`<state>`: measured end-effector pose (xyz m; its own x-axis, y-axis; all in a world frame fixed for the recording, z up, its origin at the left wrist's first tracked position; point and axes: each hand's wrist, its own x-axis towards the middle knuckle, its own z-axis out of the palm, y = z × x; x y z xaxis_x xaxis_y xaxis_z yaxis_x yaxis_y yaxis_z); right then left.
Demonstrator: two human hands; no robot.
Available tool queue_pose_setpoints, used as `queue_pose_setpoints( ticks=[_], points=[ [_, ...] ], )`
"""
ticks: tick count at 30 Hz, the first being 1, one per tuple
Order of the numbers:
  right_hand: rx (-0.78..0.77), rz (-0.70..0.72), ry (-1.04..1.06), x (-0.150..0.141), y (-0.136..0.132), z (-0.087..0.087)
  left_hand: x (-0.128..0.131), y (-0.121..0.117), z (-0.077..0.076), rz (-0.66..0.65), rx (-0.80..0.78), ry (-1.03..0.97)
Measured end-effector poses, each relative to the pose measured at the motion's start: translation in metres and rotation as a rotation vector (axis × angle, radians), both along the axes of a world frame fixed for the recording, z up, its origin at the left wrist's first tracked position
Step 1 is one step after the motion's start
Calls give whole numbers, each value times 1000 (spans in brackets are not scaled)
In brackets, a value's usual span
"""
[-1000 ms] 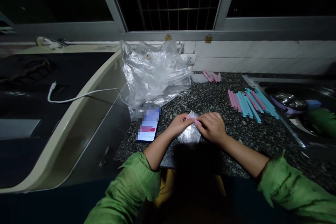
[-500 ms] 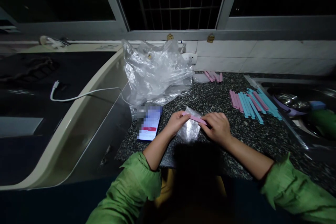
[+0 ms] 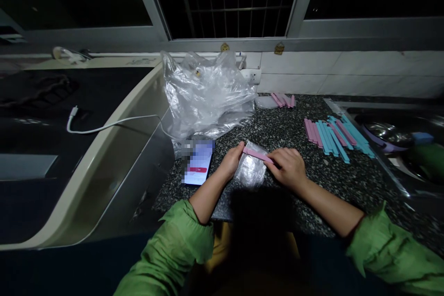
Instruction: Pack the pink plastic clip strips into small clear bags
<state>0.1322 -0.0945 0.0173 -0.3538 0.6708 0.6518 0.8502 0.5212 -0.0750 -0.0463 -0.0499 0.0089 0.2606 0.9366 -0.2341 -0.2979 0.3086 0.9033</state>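
Observation:
A slim pink bag clip lies slantwise across the upper part of a small clear plastic bag above the dark speckled counter. My right hand pinches the clip's right end between thumb and fingers. At its left end is my left hand, closed around that end and the bag's edge, with the thumb pointing up; its fingertips are mostly hidden. To the right, several pink clips and blue clips lie in a loose pile.
A phone with a lit screen lies left of my hands. Behind it rises a large crumpled clear plastic bag. More pink clips lie near the tiled wall. A sink holding a metal bowl is at right; a white cable hangs at left.
My left thumb has lifted off the top of the clip's left end and now points up beside it. My right hand keeps its pinch nearly in place.

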Motion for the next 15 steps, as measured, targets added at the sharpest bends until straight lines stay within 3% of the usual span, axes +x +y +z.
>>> queue_pose_setpoints(
  ticks=[15],
  points=[
    [-16, 99, 62, 3, 3, -14, 4, -5, 2, -41, 30, 2]
  ],
)
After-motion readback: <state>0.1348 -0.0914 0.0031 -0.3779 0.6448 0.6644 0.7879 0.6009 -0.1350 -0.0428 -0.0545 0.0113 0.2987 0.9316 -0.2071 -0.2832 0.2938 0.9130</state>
